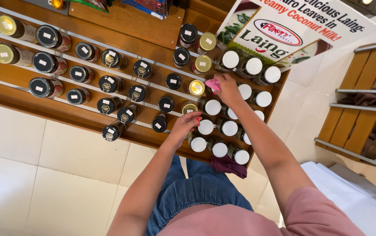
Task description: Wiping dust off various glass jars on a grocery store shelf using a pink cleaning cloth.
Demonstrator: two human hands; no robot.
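Pink sleeve (310,214) and jeans (196,192) are seen nearest. A white-lidded jar (205,127) is gripped from above by the left hand (187,124). Further up the shelf (65,114), just beyond, a pink cloth (212,85) is clutched in the right hand (227,87), pressed beside jar lids.

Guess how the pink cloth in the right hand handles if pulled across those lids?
The pink cloth is bunched under the right hand, so it is probably floppy and light. It would likely drag over the white-lidded jars without tipping them, though it may snag on lid edges.
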